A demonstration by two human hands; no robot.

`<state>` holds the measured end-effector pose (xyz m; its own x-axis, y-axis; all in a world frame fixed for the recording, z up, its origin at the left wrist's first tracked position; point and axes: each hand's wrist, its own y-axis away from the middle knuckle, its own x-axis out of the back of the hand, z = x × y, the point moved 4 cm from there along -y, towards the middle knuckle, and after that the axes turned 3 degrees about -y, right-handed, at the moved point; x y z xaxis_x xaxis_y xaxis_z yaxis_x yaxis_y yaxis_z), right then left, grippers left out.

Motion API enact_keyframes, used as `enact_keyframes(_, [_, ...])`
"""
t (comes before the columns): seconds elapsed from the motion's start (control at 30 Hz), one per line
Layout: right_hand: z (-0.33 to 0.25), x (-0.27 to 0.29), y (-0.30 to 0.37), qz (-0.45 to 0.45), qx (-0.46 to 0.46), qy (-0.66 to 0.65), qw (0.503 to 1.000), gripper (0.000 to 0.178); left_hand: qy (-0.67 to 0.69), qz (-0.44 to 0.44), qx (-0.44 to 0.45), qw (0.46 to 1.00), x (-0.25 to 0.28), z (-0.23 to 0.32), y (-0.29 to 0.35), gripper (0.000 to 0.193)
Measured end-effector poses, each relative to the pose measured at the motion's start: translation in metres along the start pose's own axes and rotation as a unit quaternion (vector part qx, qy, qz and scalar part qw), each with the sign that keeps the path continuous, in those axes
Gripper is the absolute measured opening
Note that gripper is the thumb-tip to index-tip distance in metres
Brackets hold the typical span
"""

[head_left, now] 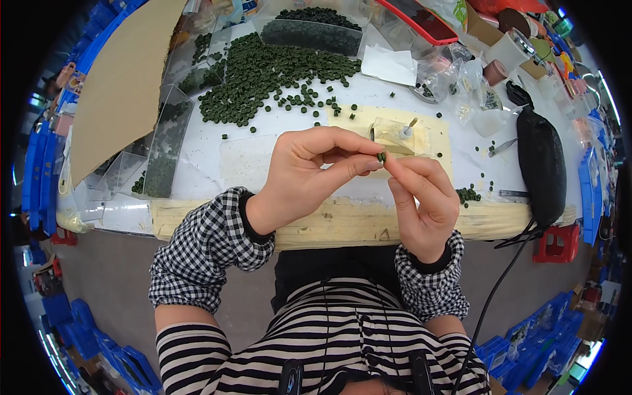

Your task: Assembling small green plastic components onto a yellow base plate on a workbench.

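A person in a black-and-white striped top and checked oversleeves sits at a white bench (247, 146), seen from above, both bare hands raised just on the near side of a pale yellow block (385, 137) with a thin brown peg (413, 122) standing up from it. The left hand (306, 164) has its grip closed on one small dark green piece (381, 157), pinched between thumb and forefinger; this piece is nearer the person than the block, up in the air above the bench. The right hand (424, 204) brings its fingertips close against the same piece from the other side, though I cannot tell whether its grip is also closed on it. To the left of the block and beyond it spreads a big heap (263, 72) of similar green pieces, with a clear bin (313, 38) of more behind the heap. Farther left of the block leans a large sheet of brown cardboard (125, 85). Directly beyond the block lies a white paper (388, 64), and past that a phone with a red edge (421, 18). To the right of the block are a little cluster of green pieces (469, 195), nearer the person, and a black pouch (543, 161).
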<state>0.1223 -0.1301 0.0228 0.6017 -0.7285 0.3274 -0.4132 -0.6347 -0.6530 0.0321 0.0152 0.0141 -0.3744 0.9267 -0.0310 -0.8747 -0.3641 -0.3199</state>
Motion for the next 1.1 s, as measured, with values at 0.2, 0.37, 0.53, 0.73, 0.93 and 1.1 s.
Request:
enact_keyframes(0.2, [0.001,-0.001,0.001,0.002,0.003,0.008,1.0,0.035,-0.011,0.005,-0.002,1.0,-0.001,0.002,0.0,0.021])
enact_keyframes(0.37, [0.002,-0.001,0.001,0.006,0.004,0.005,1.0,0.035,-0.03,-0.005,-0.019,0.999,-0.001,0.004,-0.001,0.022])
enact_keyframes(0.53, [0.002,-0.002,0.001,0.008,0.006,0.005,1.0,0.035,-0.039,-0.02,-0.03,0.999,0.001,0.001,-0.001,0.023])
enact_keyframes(0.73, [0.001,-0.001,0.001,0.009,0.003,0.006,1.0,0.035,-0.049,-0.026,-0.034,0.998,0.0,0.002,-0.002,0.023])
enact_keyframes(0.93, [0.003,0.0,0.001,0.024,0.002,0.022,0.999,0.035,-0.04,-0.01,0.0,0.999,0.002,0.0,-0.004,0.02])
enact_keyframes(1.1, [0.013,0.004,0.005,0.054,-0.016,0.043,0.997,0.033,-0.292,-0.059,0.071,0.952,0.029,-0.002,-0.02,0.015])
